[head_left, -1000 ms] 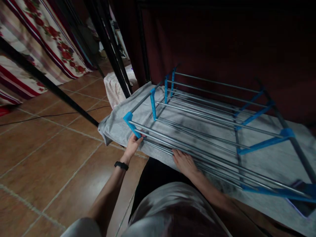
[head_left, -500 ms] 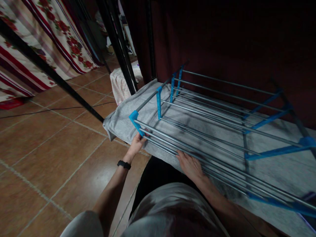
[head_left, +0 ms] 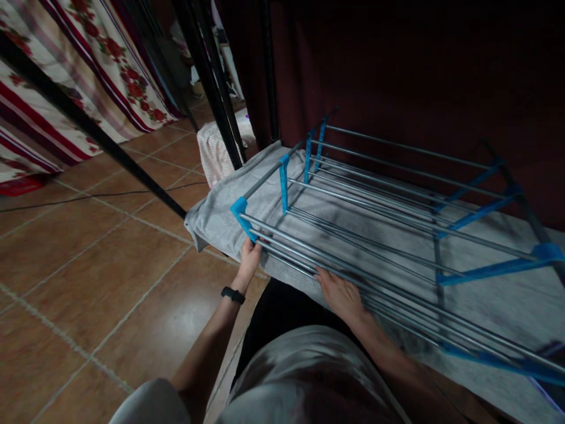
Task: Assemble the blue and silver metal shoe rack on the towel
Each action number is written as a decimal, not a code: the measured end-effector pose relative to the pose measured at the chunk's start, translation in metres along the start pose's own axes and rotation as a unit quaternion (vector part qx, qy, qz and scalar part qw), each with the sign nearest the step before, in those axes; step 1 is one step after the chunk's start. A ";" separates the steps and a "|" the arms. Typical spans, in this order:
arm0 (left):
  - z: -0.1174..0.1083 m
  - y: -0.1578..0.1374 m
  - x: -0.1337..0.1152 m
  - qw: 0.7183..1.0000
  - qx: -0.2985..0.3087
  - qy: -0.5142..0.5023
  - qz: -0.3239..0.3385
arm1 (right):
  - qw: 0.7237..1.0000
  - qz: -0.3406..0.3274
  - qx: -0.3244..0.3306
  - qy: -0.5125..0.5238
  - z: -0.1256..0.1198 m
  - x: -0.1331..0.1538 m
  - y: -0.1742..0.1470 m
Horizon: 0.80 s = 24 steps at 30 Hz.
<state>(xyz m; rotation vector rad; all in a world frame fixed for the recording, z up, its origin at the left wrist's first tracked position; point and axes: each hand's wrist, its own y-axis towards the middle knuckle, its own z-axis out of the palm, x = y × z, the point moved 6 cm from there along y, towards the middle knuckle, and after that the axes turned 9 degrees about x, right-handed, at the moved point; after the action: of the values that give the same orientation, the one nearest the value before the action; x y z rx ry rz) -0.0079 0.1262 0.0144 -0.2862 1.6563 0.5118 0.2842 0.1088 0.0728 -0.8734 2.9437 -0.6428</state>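
Note:
A metal rod rack [head_left: 353, 227] with blue plastic connectors lies across a grey blanket [head_left: 229, 203]. My left hand [head_left: 250, 256], with a black band on its wrist, is closed around the near left corner, by the lower end of a blue connector [head_left: 242, 218]; some of its fingertips are hidden behind the rods. Farther right, my right hand [head_left: 339, 291] grips the near rods, fingers curled over them and partly out of sight. The rack's far right end shows more blue connectors [head_left: 481, 274].
Black metal posts [head_left: 216, 88] rise at the left, one slanting down to the blanket's corner. Behind the rack hangs a dark red curtain [head_left: 375, 70]. A thin cable [head_left: 110, 195] crosses the tiled floor [head_left: 123, 265]. A flowered curtain [head_left: 101, 65] hangs at upper left.
My left hand has shifted slightly and its wrist and forearm have moved a little to the right. The right hand and the rack look nearly unchanged.

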 end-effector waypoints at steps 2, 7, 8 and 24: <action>0.001 0.000 0.000 1.000 -0.009 0.001 -0.001 | 1.000 -0.005 -0.003 -0.003 0.000 0.001 0.000; 0.002 -0.002 -0.003 1.000 -0.021 0.002 -0.002 | 1.000 -0.018 -0.008 0.001 0.001 0.001 0.000; 0.003 -0.003 -0.004 1.000 -0.023 0.003 -0.002 | 1.000 -0.020 -0.010 0.003 0.001 0.001 0.000; 0.008 -0.006 -0.011 0.997 -0.074 0.015 0.019 | 1.000 -0.012 -0.006 0.008 0.000 0.000 0.000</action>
<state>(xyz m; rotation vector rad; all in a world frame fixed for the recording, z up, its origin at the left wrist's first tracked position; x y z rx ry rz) 0.0035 0.1232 0.0238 -0.3723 1.6579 0.6640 0.2842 0.1083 0.0731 -0.9094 2.9575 -0.6376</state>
